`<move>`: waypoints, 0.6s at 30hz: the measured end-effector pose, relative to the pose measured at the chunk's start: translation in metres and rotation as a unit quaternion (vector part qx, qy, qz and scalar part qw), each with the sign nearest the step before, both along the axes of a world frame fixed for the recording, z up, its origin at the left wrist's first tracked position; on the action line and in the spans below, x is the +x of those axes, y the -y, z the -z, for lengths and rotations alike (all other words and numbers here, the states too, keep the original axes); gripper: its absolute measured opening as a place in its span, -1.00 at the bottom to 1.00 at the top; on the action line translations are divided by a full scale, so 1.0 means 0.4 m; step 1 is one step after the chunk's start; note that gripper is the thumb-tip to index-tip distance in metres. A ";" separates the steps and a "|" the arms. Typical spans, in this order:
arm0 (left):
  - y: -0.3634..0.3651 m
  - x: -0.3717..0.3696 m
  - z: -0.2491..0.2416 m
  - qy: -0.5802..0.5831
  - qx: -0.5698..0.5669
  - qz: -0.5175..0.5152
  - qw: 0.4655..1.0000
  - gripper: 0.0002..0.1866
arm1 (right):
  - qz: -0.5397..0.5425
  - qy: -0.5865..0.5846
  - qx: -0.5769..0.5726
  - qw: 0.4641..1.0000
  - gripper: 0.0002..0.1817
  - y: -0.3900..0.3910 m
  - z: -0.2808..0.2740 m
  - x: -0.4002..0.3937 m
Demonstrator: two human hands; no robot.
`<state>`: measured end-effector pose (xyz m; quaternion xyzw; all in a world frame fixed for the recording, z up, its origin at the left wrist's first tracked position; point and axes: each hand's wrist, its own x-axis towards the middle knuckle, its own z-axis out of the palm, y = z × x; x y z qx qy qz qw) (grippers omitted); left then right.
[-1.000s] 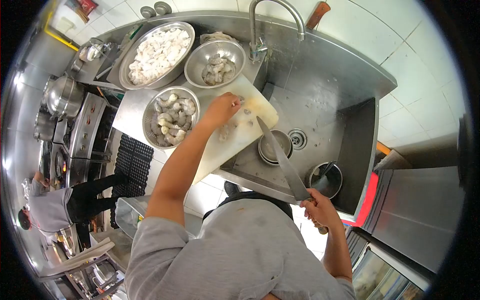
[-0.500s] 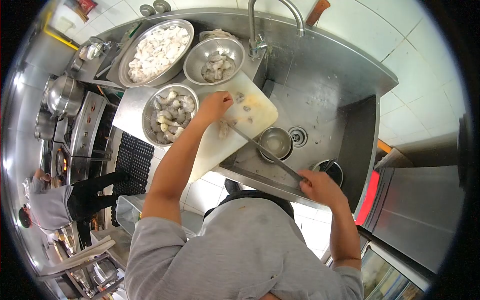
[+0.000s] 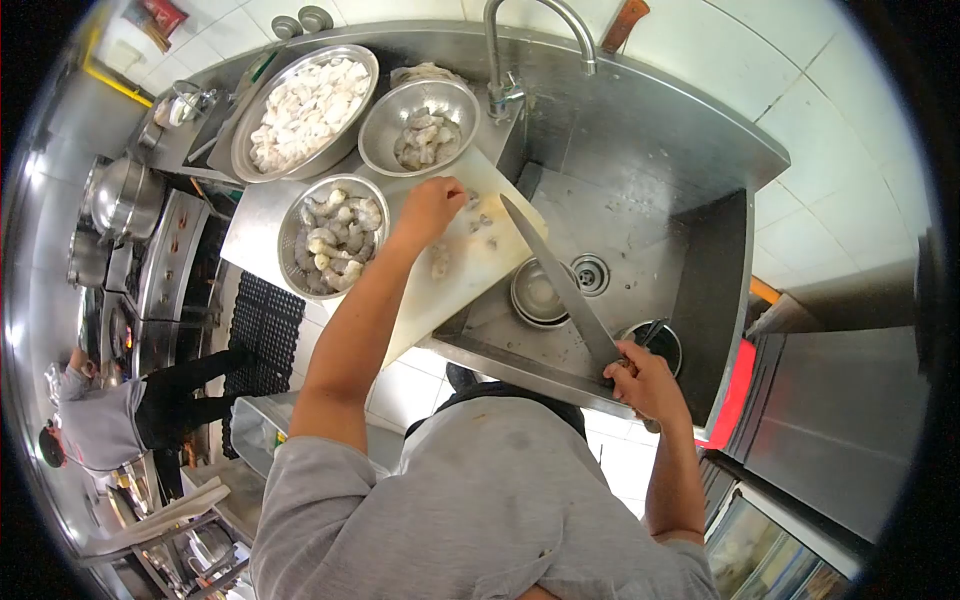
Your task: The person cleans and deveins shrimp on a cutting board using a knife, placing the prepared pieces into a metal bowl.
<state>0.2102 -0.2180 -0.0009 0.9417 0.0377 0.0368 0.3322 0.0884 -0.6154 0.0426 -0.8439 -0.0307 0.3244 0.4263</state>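
My right hand [image 3: 645, 380] grips the handle of a long-bladed knife [image 3: 562, 283]. Its blade slants up over the sink, and the tip is by the cutting board's right edge. Above the white cutting board [image 3: 415, 310], my left hand [image 3: 433, 207] has its fingers pinched together; what they hold, if anything, is too small to name. A pale shrimp [image 3: 440, 262] lies on the board below that hand, with several small grey scraps [image 3: 482, 222] to the right. Beside my left forearm is a perforated bowl [image 3: 287, 262] of grey shrimp. Behind the hand sits a metal bowl [image 3: 380, 128] with fewer shrimp.
A large basin [image 3: 238, 155] full of white pieces stands at the back left. The steel sink [image 3: 625, 215] holds a small bowl [image 3: 538, 290] near the drain and a dark-filled container [image 3: 665, 345]. A faucet [image 3: 493, 50] rises behind. Far left, another person [image 3: 110, 410] stands by the stove.
The knife has lifted off the shrimp and swung right, its broad side now showing. My left hand stays over the board in nearly the same pinch. The view has shifted slightly.
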 end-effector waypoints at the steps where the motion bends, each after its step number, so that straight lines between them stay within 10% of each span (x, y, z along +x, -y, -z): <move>1: 0.007 0.007 0.000 0.001 -0.014 0.013 1.000 -0.79 | 0.016 -0.023 -0.007 1.000 -0.57 -0.001 -0.001 -0.008; 18: -0.040 0.046 0.129 0.085 0.046 0.138 0.986 -0.79 | 0.068 -0.174 0.152 0.971 -0.66 0.027 0.136 -0.080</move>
